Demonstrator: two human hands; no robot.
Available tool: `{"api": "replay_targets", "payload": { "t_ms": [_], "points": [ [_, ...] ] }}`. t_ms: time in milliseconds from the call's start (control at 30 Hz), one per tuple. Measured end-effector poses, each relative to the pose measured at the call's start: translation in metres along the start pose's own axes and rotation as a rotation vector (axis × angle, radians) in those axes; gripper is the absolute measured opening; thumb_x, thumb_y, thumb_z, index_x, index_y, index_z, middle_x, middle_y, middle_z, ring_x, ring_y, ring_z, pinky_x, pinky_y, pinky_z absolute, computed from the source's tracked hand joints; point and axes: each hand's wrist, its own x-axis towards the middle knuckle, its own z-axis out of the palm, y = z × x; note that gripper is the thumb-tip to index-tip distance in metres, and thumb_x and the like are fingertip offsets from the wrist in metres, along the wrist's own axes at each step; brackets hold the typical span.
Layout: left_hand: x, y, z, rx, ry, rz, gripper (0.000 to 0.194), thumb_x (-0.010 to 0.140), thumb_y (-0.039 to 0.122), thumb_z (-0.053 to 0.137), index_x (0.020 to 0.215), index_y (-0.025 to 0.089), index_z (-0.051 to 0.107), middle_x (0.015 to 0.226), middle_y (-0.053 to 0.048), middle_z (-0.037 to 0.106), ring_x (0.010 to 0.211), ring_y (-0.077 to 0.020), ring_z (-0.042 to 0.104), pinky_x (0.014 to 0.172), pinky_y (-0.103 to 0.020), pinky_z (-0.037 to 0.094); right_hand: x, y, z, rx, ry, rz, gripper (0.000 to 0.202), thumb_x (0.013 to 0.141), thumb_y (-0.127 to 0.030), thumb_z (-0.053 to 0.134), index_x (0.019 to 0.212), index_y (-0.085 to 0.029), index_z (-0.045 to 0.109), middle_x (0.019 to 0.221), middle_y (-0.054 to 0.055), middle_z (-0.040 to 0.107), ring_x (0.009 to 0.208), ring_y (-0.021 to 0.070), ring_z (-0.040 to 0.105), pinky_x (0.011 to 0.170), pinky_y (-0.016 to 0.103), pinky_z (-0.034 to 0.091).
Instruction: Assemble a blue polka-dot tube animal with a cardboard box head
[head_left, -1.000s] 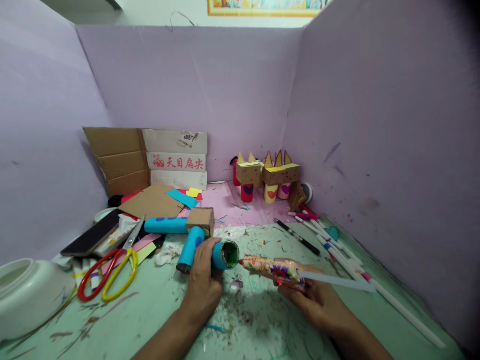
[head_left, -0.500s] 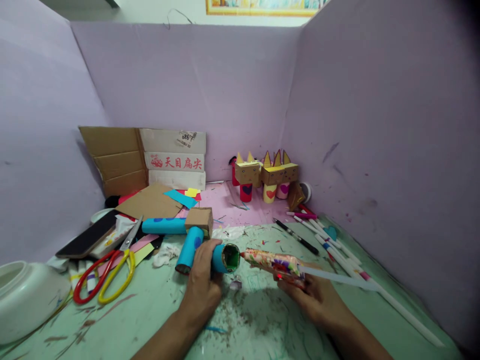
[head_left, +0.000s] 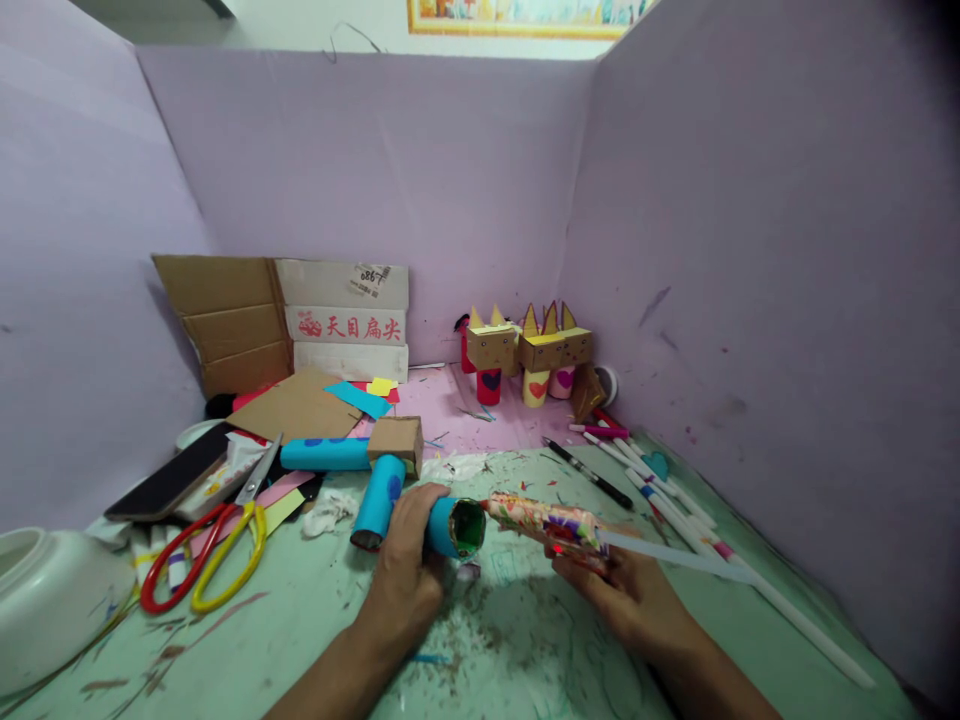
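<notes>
Since the earlier frame, the short blue tube (head_left: 441, 526) has edged rightward, its open end sitting slightly lower and closer to the glue gun (head_left: 544, 522). Furthest left stands a white pot (head_left: 82, 610), then scissors (head_left: 251, 545) with one red and one yellow handle. Next come two more blue tubes, a long one (head_left: 326, 455) lying crosswise and a stubbier one (head_left: 375, 505) angled toward the person, both meeting at a cardboard box (head_left: 396, 442). The left hand (head_left: 411, 550) has its grip closed over the short tube, above the green counter (head_left: 337, 630), fingers covering its left part. That tube's long axis runs roughly left to right, mouth facing right, straight toward the nozzle, which lies just beside the upper rim (whether they touch, I cannot tell). The right hand (head_left: 630, 595) has its grip wrapped firmly around the gun's handle, barrel aimed left; the tube lies leftward of it, with the left hand nearer. Behind the gun trails a translucent glue stick (head_left: 679, 556), near white pens (head_left: 675, 510).
</notes>
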Motion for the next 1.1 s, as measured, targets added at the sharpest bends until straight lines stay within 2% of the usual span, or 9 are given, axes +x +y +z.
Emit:
{"api": "replay_targets", "payload": {
  "t_ms": [167,400,500,633,733,800,900,967,1100],
  "points": [
    [0.0,-0.001,0.001,0.011,0.002,0.007,0.052,0.069,-0.002,0.045,0.117,0.019,0.046,0.12,-0.011,0.052,0.115,-0.0253,0.046,0.1,-0.046,0.036,0.0,-0.003,-0.001,-0.017,-0.047,-0.008,0.027,0.083,-0.034,0.05,0.094,-0.017,0.066,0.074,0.006,0.066,0.074,0.0233,0.061,0.066,0.031,0.051],
    [-0.001,-0.004,0.003,0.031,0.021,0.031,0.051,0.069,-0.002,0.044,0.117,0.018,0.047,0.12,-0.011,0.052,0.117,-0.0255,0.044,0.102,-0.047,0.034,-0.001,0.003,0.0,-0.028,-0.039,-0.057,0.024,0.083,-0.033,0.05,0.086,-0.017,0.068,0.079,0.007,0.068,0.074,0.0225,0.062,0.068,0.031,0.05],
    [0.0,-0.001,0.002,0.02,0.015,0.015,0.05,0.07,0.0,0.044,0.116,0.018,0.048,0.121,-0.011,0.052,0.118,-0.0258,0.044,0.103,-0.046,0.032,-0.002,0.005,0.002,0.02,0.007,-0.025,0.023,0.08,-0.036,0.054,0.082,-0.018,0.068,0.075,0.006,0.067,0.071,0.0229,0.062,0.063,0.031,0.05],
    [0.002,0.005,-0.001,-0.105,-0.035,-0.125,0.047,0.071,0.007,0.05,0.117,0.019,0.048,0.12,-0.011,0.054,0.114,-0.0264,0.048,0.099,-0.044,0.037,0.0,0.004,0.0,0.194,0.18,0.061,0.023,0.073,-0.041,0.06,0.076,-0.019,0.067,0.07,0.006,0.065,0.069,0.0235,0.06,0.063,0.032,0.047],
    [0.003,0.009,-0.004,-0.253,-0.028,-0.269,0.049,0.07,0.015,0.059,0.117,0.019,0.048,0.117,-0.011,0.057,0.11,-0.0275,0.052,0.096,-0.044,0.04,0.007,0.005,-0.005,0.27,0.237,0.156,0.028,0.069,-0.045,0.063,0.061,-0.019,0.06,0.054,0.001,0.055,0.05,0.0157,0.047,0.048,0.027,0.037],
    [0.003,0.013,-0.007,-0.376,0.005,-0.324,0.051,0.069,0.019,0.062,0.118,0.018,0.046,0.117,-0.012,0.058,0.109,-0.0273,0.053,0.094,-0.042,0.041,0.018,0.005,-0.007,0.31,0.275,0.243,0.03,0.065,-0.046,0.065,0.056,-0.019,0.055,0.05,-0.001,0.05,0.047,0.0129,0.04,0.045,0.026,0.031],
    [0.006,0.02,-0.02,-0.545,0.047,-0.325,0.048,0.068,0.023,0.066,0.113,0.016,0.049,0.114,-0.013,0.06,0.105,-0.0264,0.057,0.087,-0.036,0.047,0.044,0.007,-0.006,0.384,0.305,0.356,0.028,0.056,-0.043,0.07,0.061,-0.018,0.059,0.054,-0.002,0.053,0.052,0.0136,0.044,0.049,0.025,0.032],
    [0.012,0.024,-0.036,-0.615,0.154,-0.319,0.048,0.065,0.027,0.07,0.108,0.015,0.052,0.108,-0.012,0.063,0.098,-0.0258,0.06,0.081,-0.033,0.05,0.065,0.01,-0.001,0.404,0.286,0.405,0.029,0.053,-0.039,0.071,0.068,-0.016,0.063,0.059,-0.001,0.058,0.054,0.0138,0.047,0.05,0.025,0.034],
    [0.028,0.02,-0.078,-0.575,0.414,-0.379,0.049,0.059,0.032,0.075,0.1,0.014,0.054,0.089,-0.007,0.068,0.081,-0.0229,0.064,0.074,-0.032,0.052,0.099,0.025,0.014,0.387,0.3,0.484,0.022,0.064,-0.034,0.068,0.069,-0.014,0.062,0.059,-0.001,0.059,0.052,0.0125,0.05,0.048,0.024,0.035]
  ]
}}
